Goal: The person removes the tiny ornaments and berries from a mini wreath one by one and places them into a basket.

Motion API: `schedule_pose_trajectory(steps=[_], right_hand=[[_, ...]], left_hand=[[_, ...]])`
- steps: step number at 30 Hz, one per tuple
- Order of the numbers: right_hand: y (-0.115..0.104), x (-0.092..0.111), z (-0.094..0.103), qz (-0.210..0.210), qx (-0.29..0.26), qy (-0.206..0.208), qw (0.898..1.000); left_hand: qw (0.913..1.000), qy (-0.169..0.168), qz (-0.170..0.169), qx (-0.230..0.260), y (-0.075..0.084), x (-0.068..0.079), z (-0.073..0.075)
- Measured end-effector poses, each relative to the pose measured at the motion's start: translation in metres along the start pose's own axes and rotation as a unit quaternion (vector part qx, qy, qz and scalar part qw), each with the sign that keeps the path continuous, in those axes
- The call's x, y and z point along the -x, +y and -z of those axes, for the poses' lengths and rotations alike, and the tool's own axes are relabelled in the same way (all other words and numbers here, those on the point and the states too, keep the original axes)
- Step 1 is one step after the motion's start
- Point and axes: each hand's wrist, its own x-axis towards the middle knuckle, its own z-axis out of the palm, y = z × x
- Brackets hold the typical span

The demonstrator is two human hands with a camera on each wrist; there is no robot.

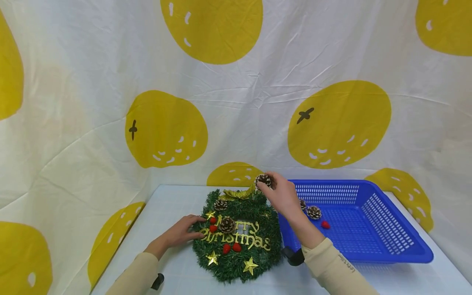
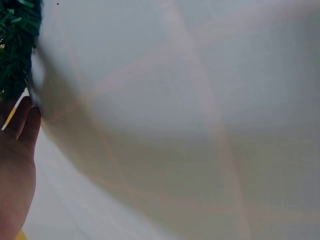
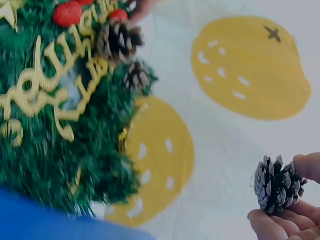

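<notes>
evidently pinches pinecone (image 1: 263, 180) in right hand (image 1: 283, 196), with grip narrowed to its width, holding it clear of wreath (image 1: 239, 208), likely against snagging. rests left hand (image 1: 184, 230), loosely straight-fingered, against wreath's left edge, probably to steady it on tabletop (image 1: 167, 205).

A white-tipped pinecone (image 1: 263, 179) is held raised near a green, gold-lettered wreath (image 1: 232, 261) lying flat.

The round green wreath (image 1: 241, 209) looks like bristly plastic tinsel, the gold five-pointed star (image 1: 250, 266) at its lower right glossy. By the wreath's top right, the brown, white-tipped pinecone (image 1: 263, 180) looks rough and woody. Right of the wreath, the rectangular blue basket (image 1: 354, 233) is smooth plastic.
</notes>
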Motion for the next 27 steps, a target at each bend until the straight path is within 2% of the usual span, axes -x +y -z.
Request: schedule_pose_trajectory(steps=[6,13,27], right_hand=[[0.01,-0.006,0.023,-0.009,0.023,0.01,1.0],[0.026,-0.012,0.047,-0.029,0.055,-0.001,0.998],[0.073,-0.018,0.074,-0.077,0.092,-0.028,0.992]], left_hand=[[1.0,0.003,-0.006,-0.005,0.0,0.001,-0.001],[1.0,0.004,-0.006,-0.001,0.0,0.001,0.0],[1.0,0.004,-0.005,0.002,0.0,0.0,-0.001]])
